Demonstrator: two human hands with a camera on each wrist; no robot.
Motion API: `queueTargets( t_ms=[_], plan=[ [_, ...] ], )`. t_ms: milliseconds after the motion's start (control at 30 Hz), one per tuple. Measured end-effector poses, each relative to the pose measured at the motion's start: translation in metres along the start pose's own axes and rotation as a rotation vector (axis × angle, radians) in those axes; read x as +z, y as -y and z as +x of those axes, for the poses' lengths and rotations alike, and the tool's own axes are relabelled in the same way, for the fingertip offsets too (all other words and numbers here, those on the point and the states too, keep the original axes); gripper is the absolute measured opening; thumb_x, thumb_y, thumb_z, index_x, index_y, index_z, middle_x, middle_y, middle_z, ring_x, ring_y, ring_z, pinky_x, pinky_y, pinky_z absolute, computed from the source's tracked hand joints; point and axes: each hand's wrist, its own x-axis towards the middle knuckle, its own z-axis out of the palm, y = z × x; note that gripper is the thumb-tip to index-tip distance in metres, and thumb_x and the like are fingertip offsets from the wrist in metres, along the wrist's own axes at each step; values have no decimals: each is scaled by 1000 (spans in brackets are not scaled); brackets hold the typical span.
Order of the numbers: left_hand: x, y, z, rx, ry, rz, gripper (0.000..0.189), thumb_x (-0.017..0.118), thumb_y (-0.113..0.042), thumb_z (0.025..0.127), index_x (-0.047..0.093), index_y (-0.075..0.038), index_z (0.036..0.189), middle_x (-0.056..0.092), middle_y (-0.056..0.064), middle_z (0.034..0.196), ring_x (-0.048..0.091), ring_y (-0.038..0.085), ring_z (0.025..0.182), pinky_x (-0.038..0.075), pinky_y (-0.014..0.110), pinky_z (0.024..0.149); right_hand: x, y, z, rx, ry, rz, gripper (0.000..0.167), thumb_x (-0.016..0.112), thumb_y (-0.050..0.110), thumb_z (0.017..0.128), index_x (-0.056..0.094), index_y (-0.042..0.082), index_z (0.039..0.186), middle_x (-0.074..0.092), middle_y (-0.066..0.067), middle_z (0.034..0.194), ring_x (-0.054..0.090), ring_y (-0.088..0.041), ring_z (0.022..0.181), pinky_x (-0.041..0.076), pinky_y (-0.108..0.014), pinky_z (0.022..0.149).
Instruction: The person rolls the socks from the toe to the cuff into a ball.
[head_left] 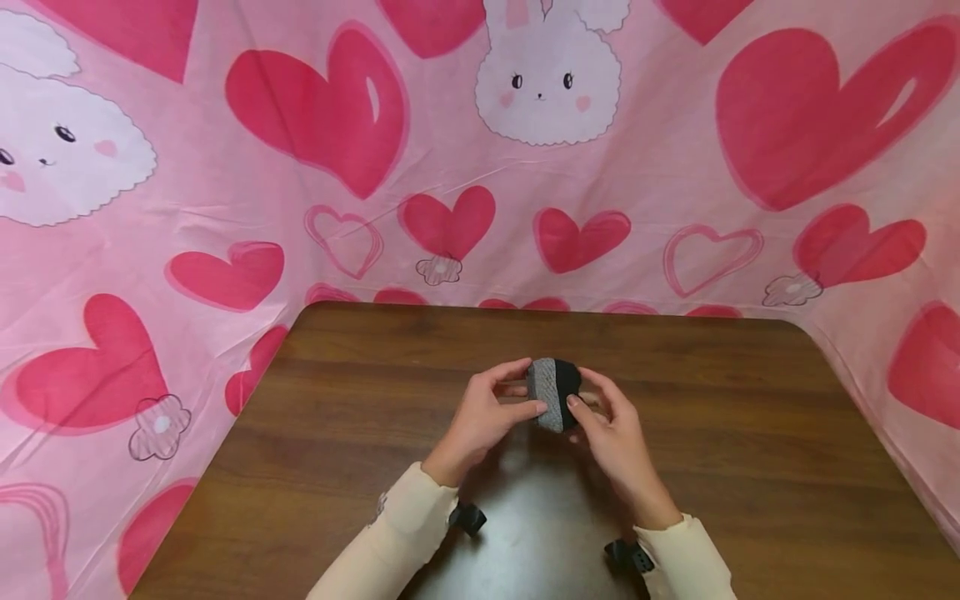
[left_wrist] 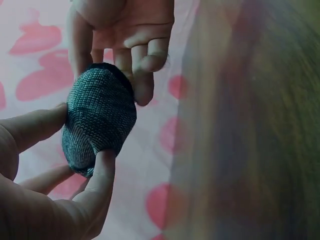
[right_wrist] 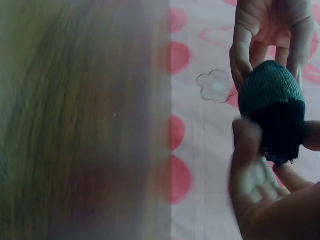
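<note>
A rolled-up knitted sock (head_left: 547, 390), grey on one half and black on the other, is held up over the table between both hands. My left hand (head_left: 483, 417) pinches the grey end, thumb on the near side and fingers at the far edge. The black end is gripped by my right hand (head_left: 617, 429), its thumb pressing the near face. In the left wrist view the grey ribbed knit of the sock (left_wrist: 100, 112) faces the camera, with a black edge at the top. From the right wrist, the sock (right_wrist: 275, 90) shows its black part between thumb and fingers.
The brown wooden table (head_left: 337, 400) has rounded far corners. A pink cloth (head_left: 645, 175) with hearts and rabbit faces hangs behind it and along both sides. Black straps with small devices (head_left: 468, 518) sit at the cream sleeves (head_left: 401, 533).
</note>
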Motion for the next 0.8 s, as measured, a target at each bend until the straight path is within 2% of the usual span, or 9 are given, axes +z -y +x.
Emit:
queueTargets(
  t_ms=[133,233,400,600,800],
  plan=[
    [-2,16,12,-70,-10,-44,60,81,3,82,60,-3,138,62,15,130,67,30,106,57,37,83,1,-10,14,50,0,-102,45,68,7,96,56,8,139,68,-22,106,67,-17,75,55,-35,67],
    [-2,26,18,-116,-12,-60,60,79,5,82,58,1,138,62,19,128,69,27,102,57,36,83,1,-18,21,96,20,-137,44,69,8,95,58,5,137,68,-21,106,66,-17,75,56,-36,69],
    [-2,41,23,-161,-11,-27,59,79,3,82,57,5,137,63,21,127,67,23,100,56,31,82,0,-30,28,138,35,-193,40,69,7,95,60,-2,133,66,-20,103,64,-20,74,57,-37,66],
    [-2,50,24,-173,-18,48,58,82,0,81,59,6,134,63,19,127,58,28,115,53,31,87,0,-40,31,194,76,-225,39,68,9,95,58,-6,130,68,-18,100,64,-22,76,57,-36,64],
    [-2,52,24,-171,-20,81,57,83,-3,81,60,6,133,63,18,128,57,29,118,51,35,93,3,-42,32,218,66,-214,38,67,8,95,59,-7,128,70,-18,100,64,-22,76,57,-34,61]
  ],
)
